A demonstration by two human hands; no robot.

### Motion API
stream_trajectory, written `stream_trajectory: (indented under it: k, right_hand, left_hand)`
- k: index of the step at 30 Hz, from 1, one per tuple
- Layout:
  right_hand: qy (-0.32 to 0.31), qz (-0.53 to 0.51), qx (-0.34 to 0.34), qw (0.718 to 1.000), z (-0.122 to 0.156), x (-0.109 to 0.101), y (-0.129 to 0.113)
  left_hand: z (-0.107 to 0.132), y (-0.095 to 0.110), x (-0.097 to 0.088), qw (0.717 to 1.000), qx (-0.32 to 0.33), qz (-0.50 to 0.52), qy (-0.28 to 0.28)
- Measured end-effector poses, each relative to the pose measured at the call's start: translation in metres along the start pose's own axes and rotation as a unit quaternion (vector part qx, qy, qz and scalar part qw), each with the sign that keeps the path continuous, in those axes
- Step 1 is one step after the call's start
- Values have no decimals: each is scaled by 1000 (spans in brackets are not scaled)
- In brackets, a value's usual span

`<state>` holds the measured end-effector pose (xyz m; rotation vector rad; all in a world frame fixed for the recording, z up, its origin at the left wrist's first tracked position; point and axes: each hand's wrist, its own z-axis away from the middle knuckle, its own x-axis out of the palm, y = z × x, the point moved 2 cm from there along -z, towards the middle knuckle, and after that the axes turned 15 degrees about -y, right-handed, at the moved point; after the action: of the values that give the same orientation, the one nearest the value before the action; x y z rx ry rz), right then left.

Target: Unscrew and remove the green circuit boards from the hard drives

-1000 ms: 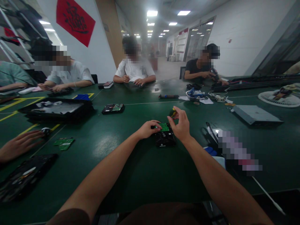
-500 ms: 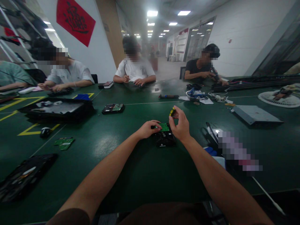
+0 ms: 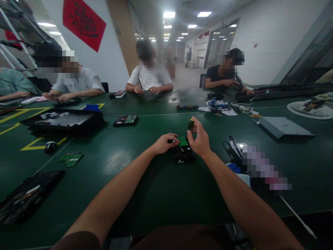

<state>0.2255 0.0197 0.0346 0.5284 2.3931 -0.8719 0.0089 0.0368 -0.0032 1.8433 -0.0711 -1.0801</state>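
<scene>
In front of me on the green table lies a black hard drive (image 3: 183, 155), a green circuit board (image 3: 182, 140) on its far half. My left hand (image 3: 166, 143) grips the drive's left side, its fingertips curled onto the board. Above the drive's right side, my right hand (image 3: 200, 137) is closed round the dark green and yellow handle of a screwdriver (image 3: 190, 124). The handle stands nearly upright. My fingers and the small size hide the screwdriver's tip, so I cannot tell what it touches.
Another hard drive (image 3: 126, 120) lies beyond my left hand. Further left are a black tray-like casing (image 3: 63, 121), a mouse (image 3: 50, 147) and a loose circuit board (image 3: 72, 159). A grey metal box (image 3: 285, 127) sits at right. Several people work across the table.
The screwdriver handle has turned in my right hand: its yellow side faced me before, and mostly dark green shows now. My left hand and the drive have stayed put.
</scene>
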Motion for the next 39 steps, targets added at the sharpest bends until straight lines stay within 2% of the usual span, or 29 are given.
stream_trajectory:
  k: [10,24,39]
  right_hand:
    - [1,-8,9,1000,0,2,5]
    - [-23,-16,5,1000,0,2,3]
    - [-17,-8,13,1000,1,3,6]
  left_hand:
    - [-1,-5,1,1000,-5,-5,-5]
    - [0,0,0,1000,2,-5,-2]
    - [0,-1,1,1000,-3,1,3]
